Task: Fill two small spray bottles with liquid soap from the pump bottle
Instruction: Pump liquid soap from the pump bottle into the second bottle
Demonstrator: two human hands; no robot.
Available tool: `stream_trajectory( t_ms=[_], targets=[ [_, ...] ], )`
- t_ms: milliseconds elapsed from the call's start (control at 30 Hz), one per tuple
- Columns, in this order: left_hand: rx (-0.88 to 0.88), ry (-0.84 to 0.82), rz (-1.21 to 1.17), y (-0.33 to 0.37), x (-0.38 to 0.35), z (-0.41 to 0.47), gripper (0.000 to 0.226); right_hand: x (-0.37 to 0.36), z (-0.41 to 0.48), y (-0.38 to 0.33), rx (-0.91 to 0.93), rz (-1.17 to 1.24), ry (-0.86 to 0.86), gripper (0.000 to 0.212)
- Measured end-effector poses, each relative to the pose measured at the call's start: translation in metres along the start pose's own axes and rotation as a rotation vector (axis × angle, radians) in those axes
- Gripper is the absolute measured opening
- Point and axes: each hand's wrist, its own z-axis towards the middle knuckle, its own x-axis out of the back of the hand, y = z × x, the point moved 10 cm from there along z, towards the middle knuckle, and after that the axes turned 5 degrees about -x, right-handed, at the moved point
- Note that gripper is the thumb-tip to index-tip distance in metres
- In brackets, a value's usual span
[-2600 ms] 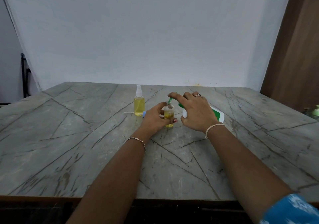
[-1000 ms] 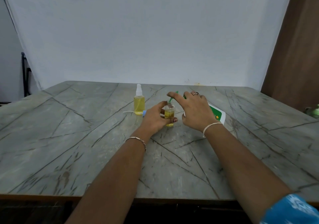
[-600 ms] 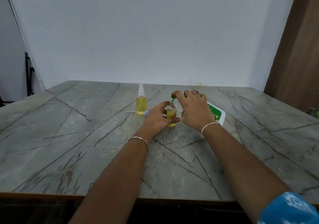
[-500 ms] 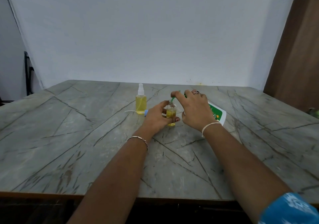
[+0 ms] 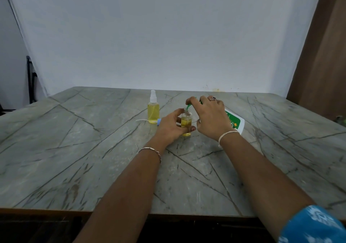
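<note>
A grey, dark-veined stone desk (image 5: 93, 149) stands against a pale wall, seen from the head of a person whose two bare forearms reach forward. Near the middle of the far half, the left hand (image 5: 169, 128) grips a small clear open bottle (image 5: 186, 123), thumb on one side and fingers curled round the other. The bottle stands upright on the desk and holds yellow liquid to about two thirds. Just beside it, the right hand (image 5: 209, 120) is curled over the head of a pump bottle (image 5: 235, 123), which is white with a green label and leans away to the right behind the hand. The forefinger bends over the green spout (image 5: 187, 106), whose tip sits at the open bottle's mouth. To the left, a little apart, a capped bottle (image 5: 153, 109) stands upright, nearly full of yellow liquid and topped by a clear sprayer. At its foot lies a blue cap (image 5: 158, 121) with a thin white tube (image 5: 142, 120) pointing left. The left wrist wears a thin chain bracelet (image 5: 152, 150), the right a pale thread band (image 5: 227, 135) and a ring (image 5: 213, 98) on one finger. A blue patterned sleeve (image 5: 310, 226) shows at the lower right, and a brown wooden panel (image 5: 322, 55) rises at the right.
</note>
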Motion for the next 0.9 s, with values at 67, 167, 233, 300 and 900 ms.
stream_trajectory(
  t_ms=[67, 167, 233, 300, 900],
  targets=[
    [-0.003, 0.013, 0.020, -0.0013, 0.0011, 0.0011, 0.062, -0.0002, -0.0004, 0.0002, 0.001, -0.003, 0.002, 0.066],
    [-0.002, 0.035, 0.055, -0.0035, 0.0025, 0.0021, 0.069, -0.0013, -0.0031, 0.0032, 0.015, -0.003, -0.014, 0.072],
    [-0.002, 0.041, 0.062, -0.0024, 0.0031, 0.0018, 0.072, -0.0016, -0.0052, 0.0046, 0.029, -0.010, -0.018, 0.077],
    [-0.002, 0.034, 0.053, -0.0025, 0.0020, 0.0020, 0.070, -0.0011, -0.0061, 0.0058, 0.034, -0.019, -0.015, 0.080],
    [0.006, 0.024, 0.031, -0.0044, 0.0014, 0.0036, 0.066, -0.0006, -0.0051, 0.0051, 0.016, -0.039, 0.008, 0.078]
  ],
)
